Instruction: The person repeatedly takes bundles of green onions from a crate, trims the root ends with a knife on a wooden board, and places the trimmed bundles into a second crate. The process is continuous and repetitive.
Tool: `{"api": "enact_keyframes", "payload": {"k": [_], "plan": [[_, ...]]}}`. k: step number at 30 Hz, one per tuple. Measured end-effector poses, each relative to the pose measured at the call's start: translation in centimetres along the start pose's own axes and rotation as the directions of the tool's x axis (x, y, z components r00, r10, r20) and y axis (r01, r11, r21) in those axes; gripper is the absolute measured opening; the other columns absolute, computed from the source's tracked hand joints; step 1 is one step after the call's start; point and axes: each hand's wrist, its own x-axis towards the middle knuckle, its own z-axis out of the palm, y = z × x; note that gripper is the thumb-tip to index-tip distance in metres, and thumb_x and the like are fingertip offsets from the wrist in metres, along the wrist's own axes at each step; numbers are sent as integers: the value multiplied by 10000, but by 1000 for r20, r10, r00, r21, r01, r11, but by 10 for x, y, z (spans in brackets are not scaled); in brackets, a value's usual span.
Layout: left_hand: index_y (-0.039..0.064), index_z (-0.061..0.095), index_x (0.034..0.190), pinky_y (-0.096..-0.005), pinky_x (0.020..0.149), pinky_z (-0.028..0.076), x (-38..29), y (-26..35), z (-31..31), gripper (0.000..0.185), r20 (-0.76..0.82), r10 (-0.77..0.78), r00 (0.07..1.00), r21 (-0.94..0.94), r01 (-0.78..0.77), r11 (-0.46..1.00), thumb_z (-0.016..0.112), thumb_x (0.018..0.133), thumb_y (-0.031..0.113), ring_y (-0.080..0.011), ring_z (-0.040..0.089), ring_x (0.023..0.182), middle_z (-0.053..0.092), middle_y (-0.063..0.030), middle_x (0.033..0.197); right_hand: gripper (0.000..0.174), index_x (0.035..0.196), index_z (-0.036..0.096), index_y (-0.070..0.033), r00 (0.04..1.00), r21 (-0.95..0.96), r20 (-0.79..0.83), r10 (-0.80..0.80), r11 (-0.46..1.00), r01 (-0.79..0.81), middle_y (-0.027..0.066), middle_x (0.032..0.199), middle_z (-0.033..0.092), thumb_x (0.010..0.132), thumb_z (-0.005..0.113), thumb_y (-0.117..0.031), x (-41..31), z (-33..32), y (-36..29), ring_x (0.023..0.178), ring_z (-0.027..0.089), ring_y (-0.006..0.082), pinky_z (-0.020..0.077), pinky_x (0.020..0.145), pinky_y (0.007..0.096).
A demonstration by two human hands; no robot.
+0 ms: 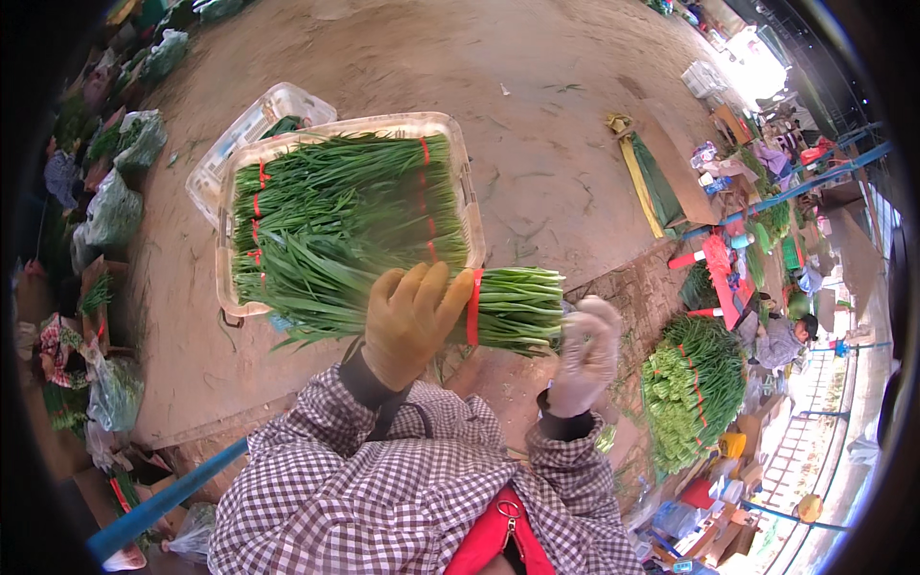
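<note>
My left hand [410,323], in a tan glove, is closed around a bundle of Chinese chives [521,305]. A red band [474,307] wraps the bundle beside my thumb. The leaves point left over the near edge of a plastic crate [471,208], and the pale stem ends point right. My right hand [586,359], in a whitish glove, is at those stem ends with its fingers curled. Whether it holds or touches anything is unclear. Inside the crate lie rows of red-banded chive bundles [323,187].
Another white crate [237,140] sits behind the filled one. A large heap of banded chives [693,388] lies at the right, near a person [776,341]. Blue rails [172,496] cross at lower left and right. Bagged greens [115,208] line the left side.
</note>
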Motion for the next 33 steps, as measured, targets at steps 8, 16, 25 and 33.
{"api": "enact_keyframes", "payload": {"k": [8, 16, 25, 33], "plan": [[208, 617, 1289, -389, 922, 484, -5, -30, 14, 393, 23, 32, 999, 115, -34, 993, 634, 899, 252, -189, 604, 1077, 617, -44, 1190, 169, 949, 663, 6, 981, -621, -61, 184, 763, -181, 113, 917, 656, 983, 631, -156, 24, -116, 116, 949, 617, 260, 499, 909, 393], [236, 612, 1260, -381, 924, 441, -4, -113, 44, 381, 235, -62, 970, 269, -4, 963, 647, 882, 211, -162, 567, 1062, 582, 5, 1096, 168, 908, 701, -45, 802, -832, 180, 570, 523, -185, 153, 943, 698, 869, 714, -208, -145, -156, 148, 899, 662, 340, 527, 828, 451], [217, 571, 1316, -385, 822, 455, 32, -208, 214, 409, 188, -180, 965, 425, 85, 901, 619, 912, 173, -172, 592, 883, 552, 21, 927, 315, 905, 768, -88, 238, -883, 352, 905, 405, -237, 176, 877, 724, 819, 716, -387, -234, -161, 133, 837, 700, 389, 558, 757, 489], [217, 554, 1339, -416, 834, 465, 1, -209, 400, 420, 327, -411, 851, 399, 269, 876, 622, 929, 161, -200, 599, 913, 581, -4, 942, 416, 1117, 737, -110, 67, -930, 273, 960, 281, -238, 199, 1096, 709, 941, 579, -453, -231, -145, 116, 1047, 646, 408, 504, 931, 487]]}}
